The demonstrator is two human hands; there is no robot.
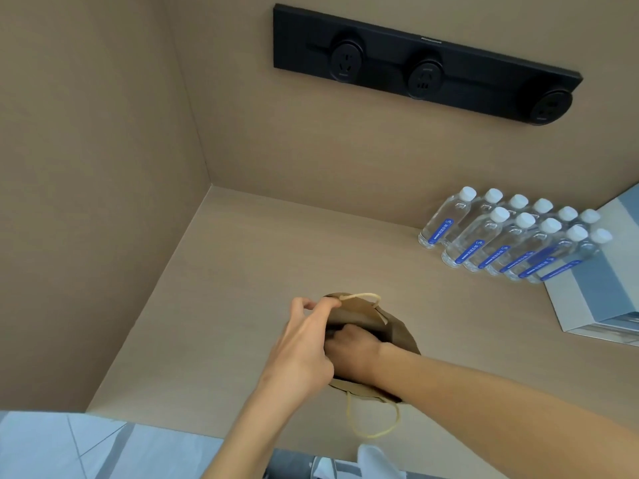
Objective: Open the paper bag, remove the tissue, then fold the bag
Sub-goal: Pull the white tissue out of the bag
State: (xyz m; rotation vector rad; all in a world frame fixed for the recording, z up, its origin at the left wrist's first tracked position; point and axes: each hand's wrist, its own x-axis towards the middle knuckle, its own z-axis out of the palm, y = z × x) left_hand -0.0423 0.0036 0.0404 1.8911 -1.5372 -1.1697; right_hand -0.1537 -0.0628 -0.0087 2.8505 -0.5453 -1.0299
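A brown paper bag (397, 331) with pale cord handles stands open on the beige counter (242, 271), near its front edge. My left hand (301, 344) pinches the bag's far-left rim, by the upper handle (363, 297). My right hand (349, 347) reaches down inside the bag's mouth, its fingers hidden in the dark interior. The tissue is not visible. The second handle (373, 423) hangs loose over the counter's front edge.
Several clear water bottles (511, 236) with white caps and blue labels stand in rows at the back right. A white and grey box (601, 288) lies beside them. A black socket strip (425, 63) is mounted on the back wall. A side wall closes the left.
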